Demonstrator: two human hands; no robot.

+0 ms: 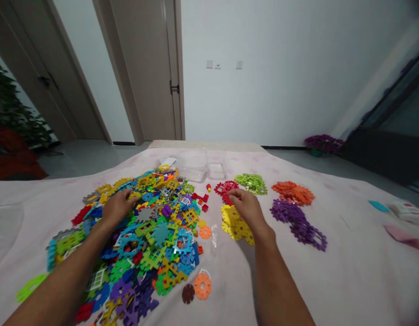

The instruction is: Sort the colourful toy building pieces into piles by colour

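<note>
Left hand (118, 206) at the mixed heap's (155, 237) eleven o'clock; right hand (246, 206) has red pieces (226, 187) at ten, yellow pieces (235, 227) at seven; cannot tell either grip; a low wrist could mix piles.

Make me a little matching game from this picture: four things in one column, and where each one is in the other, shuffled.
Things
1. left hand
2. right hand
3. purple pile
4. dark brown disc

Places
A. beside a larger orange disc
B. at the big mixed heap
C. on the near side of the orange pile
D. at the yellow pile and red pile

Right pairs: 1-B, 2-D, 3-C, 4-A
</note>
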